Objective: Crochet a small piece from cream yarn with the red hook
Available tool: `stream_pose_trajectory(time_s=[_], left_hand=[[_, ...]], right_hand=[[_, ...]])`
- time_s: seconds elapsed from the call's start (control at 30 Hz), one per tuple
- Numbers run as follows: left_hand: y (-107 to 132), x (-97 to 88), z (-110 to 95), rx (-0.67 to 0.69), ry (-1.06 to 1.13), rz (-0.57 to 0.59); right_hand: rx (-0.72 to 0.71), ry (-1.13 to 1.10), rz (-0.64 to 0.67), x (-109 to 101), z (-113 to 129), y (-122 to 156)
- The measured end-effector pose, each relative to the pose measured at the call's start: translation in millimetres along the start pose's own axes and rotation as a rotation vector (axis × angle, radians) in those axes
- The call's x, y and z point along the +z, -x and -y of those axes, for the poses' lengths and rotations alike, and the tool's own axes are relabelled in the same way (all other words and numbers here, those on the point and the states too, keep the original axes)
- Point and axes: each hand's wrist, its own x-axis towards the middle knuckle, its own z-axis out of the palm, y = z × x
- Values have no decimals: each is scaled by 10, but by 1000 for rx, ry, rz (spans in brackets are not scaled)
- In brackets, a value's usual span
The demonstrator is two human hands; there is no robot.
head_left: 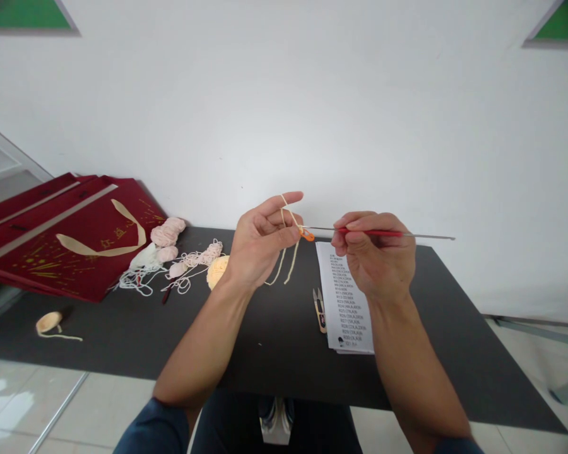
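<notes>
My left hand (260, 243) pinches a small piece of pale yellow crochet work, mostly hidden by the thumb and fingers. Pale yellow yarn (288, 208) loops over its raised index finger, and loose strands dangle below the hand. An orange stitch marker (307, 234) hangs at the pinched work. My right hand (376, 249) grips the red handle of a thin metal crochet hook (383, 233), held level. The hook's left tip reaches the work at my left fingertips; its other end sticks out to the right.
Printed pattern sheets (345, 302) lie under my right forearm, beside small thread snips (319, 310). A yellow yarn ball (216, 271), pink yarn (168, 232) and white yarn (144, 265) sit left. Red gift bags (89, 252) and a small cream crochet piece (48, 322) are further left on the black table (284, 353).
</notes>
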Motion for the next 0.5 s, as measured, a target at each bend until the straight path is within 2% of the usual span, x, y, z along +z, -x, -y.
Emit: stream_pose_trajectory(time_s=[0.17, 0.33, 0.5], left_hand=[[-2, 54, 39, 78, -31, -69], [-25, 57, 35, 70, -27, -97], [-41, 24, 22, 49, -44, -94]], right_hand=[[-15, -14, -30, 53, -33, 35], [-116, 45, 14, 41, -36, 48], [-114, 122, 52, -8, 0, 50]])
